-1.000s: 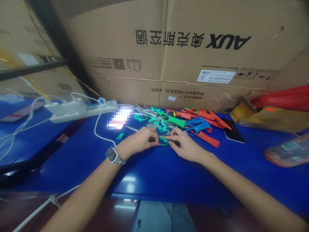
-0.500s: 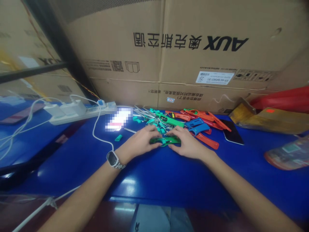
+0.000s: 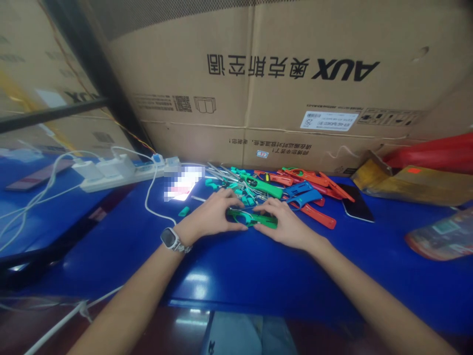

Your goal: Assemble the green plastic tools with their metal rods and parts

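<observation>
A green plastic shell part [image 3: 254, 219] lies flat on the blue table [image 3: 229, 266], held at both ends. My left hand [image 3: 214, 214], with a watch on its wrist, grips the left end with curled fingers. My right hand [image 3: 286, 224] pinches the right end between thumb and fingers. Just behind them is a heap of green, blue and orange plastic parts [image 3: 291, 190], with thin metal rods [image 3: 221, 172] and small teal pieces [image 3: 244, 195] mixed in.
A large cardboard box [image 3: 281, 84] walls off the back. A white power strip [image 3: 121, 172] with chargers and cables sits at the left, next to a lit phone [image 3: 183, 185]. A dark phone [image 3: 356, 204] and plastic bags [image 3: 439, 231] lie on the right.
A second ago my hands worked on a small green piece; since then the long green shell has come between them and now lies slightly tilted, gripped at both ends.
</observation>
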A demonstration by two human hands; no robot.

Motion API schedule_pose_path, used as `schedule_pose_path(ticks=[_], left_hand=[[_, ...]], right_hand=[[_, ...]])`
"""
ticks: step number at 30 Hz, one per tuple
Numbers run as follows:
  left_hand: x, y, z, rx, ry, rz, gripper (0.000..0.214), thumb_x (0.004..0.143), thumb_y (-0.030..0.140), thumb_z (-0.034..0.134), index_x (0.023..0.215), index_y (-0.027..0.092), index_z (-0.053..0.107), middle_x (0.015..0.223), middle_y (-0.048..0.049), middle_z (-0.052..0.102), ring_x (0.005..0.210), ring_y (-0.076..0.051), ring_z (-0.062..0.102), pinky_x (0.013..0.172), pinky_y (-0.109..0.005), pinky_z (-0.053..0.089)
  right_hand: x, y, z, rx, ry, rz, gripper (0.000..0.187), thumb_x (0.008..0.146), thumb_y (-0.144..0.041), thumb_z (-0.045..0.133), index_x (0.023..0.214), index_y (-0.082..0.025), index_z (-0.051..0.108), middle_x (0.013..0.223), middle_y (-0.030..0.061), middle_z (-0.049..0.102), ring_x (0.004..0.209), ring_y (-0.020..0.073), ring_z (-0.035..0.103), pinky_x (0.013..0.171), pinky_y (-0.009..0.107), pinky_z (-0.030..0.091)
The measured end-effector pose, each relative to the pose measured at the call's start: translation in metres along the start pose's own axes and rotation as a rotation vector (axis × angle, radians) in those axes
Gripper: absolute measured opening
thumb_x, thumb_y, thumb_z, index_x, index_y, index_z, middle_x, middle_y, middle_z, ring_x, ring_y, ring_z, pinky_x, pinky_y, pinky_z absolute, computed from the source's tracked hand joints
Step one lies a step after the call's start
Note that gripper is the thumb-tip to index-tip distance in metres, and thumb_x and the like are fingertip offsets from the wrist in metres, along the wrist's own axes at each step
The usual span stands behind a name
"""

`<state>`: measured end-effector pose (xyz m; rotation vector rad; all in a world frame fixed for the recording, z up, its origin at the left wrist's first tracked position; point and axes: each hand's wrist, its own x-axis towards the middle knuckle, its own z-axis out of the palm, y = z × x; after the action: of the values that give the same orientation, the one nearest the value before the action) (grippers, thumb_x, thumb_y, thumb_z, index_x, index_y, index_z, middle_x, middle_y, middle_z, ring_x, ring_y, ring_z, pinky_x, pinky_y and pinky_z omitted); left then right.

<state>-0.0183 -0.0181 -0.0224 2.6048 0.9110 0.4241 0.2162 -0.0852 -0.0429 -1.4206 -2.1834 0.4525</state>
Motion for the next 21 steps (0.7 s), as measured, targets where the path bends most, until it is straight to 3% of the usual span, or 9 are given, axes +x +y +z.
schedule_pose_path(ticks=[4,10,21], left_hand=[[0.003,0.006,0.006,0.061,0.039,0.024,0.052,0.080,0.061,0.067,0.113,0.022,0.066,0.112,-0.0077,0.058,0.109,-0.029,0.052,0.097,-0.045,0.040],[0.005,0.012,0.016,0.178,0.076,0.021,0.049,0.083,0.062,0.063,0.113,0.022,0.062,0.112,-0.0074,0.060,0.112,-0.030,0.052,0.096,-0.048,0.037],[0.005,0.012,0.020,0.179,0.087,0.014,0.043,0.084,0.061,0.062,0.096,0.020,0.054,0.102,-0.0047,0.061,0.103,-0.027,0.055,0.089,-0.042,0.036]], right_hand=[[0.006,0.007,-0.007,-0.086,0.112,0.062,0.023,0.090,-0.023,0.057,0.112,-0.021,0.064,0.105,0.0074,0.060,0.102,0.0231,0.057,0.091,0.041,0.042],[0.021,0.013,-0.016,-0.296,-0.029,0.052,0.015,0.089,-0.031,0.062,0.099,-0.022,0.068,0.103,0.0081,0.063,0.107,0.0292,0.054,0.092,0.046,0.038],[0.039,0.003,-0.017,-0.450,-0.002,-0.076,0.011,0.075,-0.026,0.071,0.082,-0.019,0.067,0.096,0.0081,0.062,0.103,0.0303,0.052,0.092,0.046,0.034]])
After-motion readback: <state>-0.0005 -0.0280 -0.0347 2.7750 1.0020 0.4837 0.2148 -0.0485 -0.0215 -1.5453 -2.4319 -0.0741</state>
